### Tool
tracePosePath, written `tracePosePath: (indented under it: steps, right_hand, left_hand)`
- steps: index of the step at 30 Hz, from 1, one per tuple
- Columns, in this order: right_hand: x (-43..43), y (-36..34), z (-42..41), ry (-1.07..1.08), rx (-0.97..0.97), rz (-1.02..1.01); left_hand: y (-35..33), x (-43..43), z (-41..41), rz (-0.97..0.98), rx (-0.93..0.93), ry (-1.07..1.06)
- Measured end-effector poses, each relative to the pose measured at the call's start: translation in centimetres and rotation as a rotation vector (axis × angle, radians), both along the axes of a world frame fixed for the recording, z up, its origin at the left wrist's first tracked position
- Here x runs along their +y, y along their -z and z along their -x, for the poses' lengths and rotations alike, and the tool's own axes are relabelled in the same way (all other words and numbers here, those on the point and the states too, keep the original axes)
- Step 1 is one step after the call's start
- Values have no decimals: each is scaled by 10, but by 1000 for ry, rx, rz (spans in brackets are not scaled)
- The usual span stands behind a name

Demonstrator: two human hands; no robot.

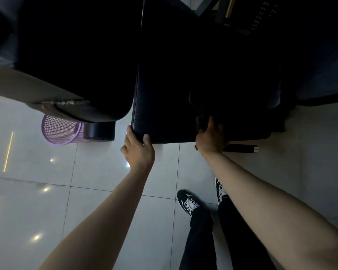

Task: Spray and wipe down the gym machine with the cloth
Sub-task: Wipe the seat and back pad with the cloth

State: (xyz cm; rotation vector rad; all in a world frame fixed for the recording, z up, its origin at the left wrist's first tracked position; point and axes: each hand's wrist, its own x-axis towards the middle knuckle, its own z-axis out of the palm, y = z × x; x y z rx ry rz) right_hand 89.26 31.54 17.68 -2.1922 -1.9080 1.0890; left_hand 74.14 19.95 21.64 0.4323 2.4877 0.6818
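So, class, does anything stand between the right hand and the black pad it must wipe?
Nothing visible does. The right hand rests at the near edge of the black pad, on what looks like a dark cloth; the left hand grips the pad's corner.

Basket point(60, 129) crowds floor point(105, 172) (left of bench pad point(174, 75)).

Worn items, lower right of frame: black long trousers point(200, 242); black low-top sneakers point(187, 202) with white laces and white side stripe. Forearms point(105, 207) bare up to left hand point(139, 151) and right hand point(209, 139).
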Motion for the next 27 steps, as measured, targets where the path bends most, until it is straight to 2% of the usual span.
tracePosePath:
  steps: [2,4,6,8,11,14,17,23,25,27]
  right_hand:
    - [-9,-17,38,-53,170,-60]
    - [-30,-34,82,-286,315,-131]
    - [-52,-45,114,-561,305,-145]
    - [-61,-45,124,-721,245,-173]
    - [-56,-36,109,-790,123,-328]
    - [-49,-22,83,-824,93,-372]
    - [-42,-5,34,-782,67,-364]
    - [-6,27,-89,-554,-183,-200]
    - [9,28,-102,-403,-206,-88]
    - [16,25,-97,-198,-141,-22]
  left_hand:
    - [0,0,1,-49,-31,-11]
    - [-3,0,6,-187,-122,-66]
    - [-7,-5,12,-291,-260,-176]
    - [-12,-15,16,-298,-364,-251]
    - [-14,-27,10,-336,-443,-222]
    - [-6,-21,-1,-349,-382,-272]
    - [-2,-7,-15,-361,-343,-335]
    - [14,11,-28,-355,-253,-440]
    - [17,13,-28,-306,-172,-442]
    - [12,13,-31,-178,-46,-402]
